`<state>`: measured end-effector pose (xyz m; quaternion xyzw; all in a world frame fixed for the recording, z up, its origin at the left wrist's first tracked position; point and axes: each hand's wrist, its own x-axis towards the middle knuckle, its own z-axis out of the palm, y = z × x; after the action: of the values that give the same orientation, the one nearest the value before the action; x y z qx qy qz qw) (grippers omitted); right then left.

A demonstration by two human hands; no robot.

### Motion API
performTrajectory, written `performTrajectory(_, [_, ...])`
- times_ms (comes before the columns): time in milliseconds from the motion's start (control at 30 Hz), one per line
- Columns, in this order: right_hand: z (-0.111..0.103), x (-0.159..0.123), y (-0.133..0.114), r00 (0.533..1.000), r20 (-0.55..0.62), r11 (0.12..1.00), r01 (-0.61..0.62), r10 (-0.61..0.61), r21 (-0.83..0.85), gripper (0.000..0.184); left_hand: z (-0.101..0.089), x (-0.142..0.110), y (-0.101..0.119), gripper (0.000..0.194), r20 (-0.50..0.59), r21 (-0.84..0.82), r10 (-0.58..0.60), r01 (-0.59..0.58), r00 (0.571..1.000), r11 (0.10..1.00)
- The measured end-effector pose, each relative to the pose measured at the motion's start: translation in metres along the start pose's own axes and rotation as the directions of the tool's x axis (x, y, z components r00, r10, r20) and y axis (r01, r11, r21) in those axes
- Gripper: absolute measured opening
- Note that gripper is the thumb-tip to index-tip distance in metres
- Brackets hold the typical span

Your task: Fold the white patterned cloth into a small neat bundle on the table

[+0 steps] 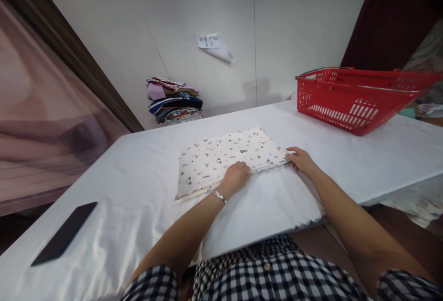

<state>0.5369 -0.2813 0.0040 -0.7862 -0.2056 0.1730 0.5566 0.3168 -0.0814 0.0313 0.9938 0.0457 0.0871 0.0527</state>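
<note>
A white folded cloth (228,153) printed with small scattered motifs lies flat on the table, its layers stacked along the near edge. My left hand (237,175), with a silver bracelet at the wrist, is closed at the middle of that near edge, fingers curled over the layers; the fingertips are partly hidden. At the cloth's near right corner, my right hand (300,159) pinches the layers between thumb and fingers.
A red plastic basket (332,95) with metal handles stands at the back right of the white-covered table (138,171). Several folded garments (175,100) are stacked by the wall behind. A dark flat rectangular object (65,232) lies near left. Pinkish curtain (41,98) hangs on the left.
</note>
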Motion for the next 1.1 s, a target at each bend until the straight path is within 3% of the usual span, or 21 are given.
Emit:
performTrajectory(200, [-0.005, 0.000, 0.003, 1.000, 0.027, 1.000, 0.016, -0.016, -0.015, 0.040, -0.006, 0.001, -0.002, 0.020, -0.013, -0.168, -0.135, 0.131, 0.991, 0.977])
performTrajectory(500, [-0.008, 0.000, -0.002, 0.997, 0.066, 0.999, -0.032, 0.032, 0.002, 0.039, 0.010, 0.060, 0.050, 0.021, -0.014, -0.153, -0.040, 0.037, 0.999, 0.988])
performTrajectory(733, [-0.009, 0.002, 0.001, 0.996, 0.089, 1.000, -0.020, 0.018, 0.023, 0.039, 0.020, 0.090, 0.067, 0.024, -0.002, -0.182, -0.059, 0.058, 0.998, 0.982])
performTrajectory(933, [-0.008, 0.002, 0.001, 0.995, 0.094, 0.999, -0.028, 0.025, 0.027, 0.039, 0.024, 0.096, 0.070, 0.025, -0.013, -0.226, -0.086, 0.080, 0.996, 0.971])
performTrajectory(1100, [-0.009, 0.003, 0.000, 0.994, 0.095, 0.999, -0.048, 0.046, 0.024, 0.038, 0.028, 0.090, 0.071, 0.027, -0.045, -0.196, 0.010, -0.019, 0.999, 0.981])
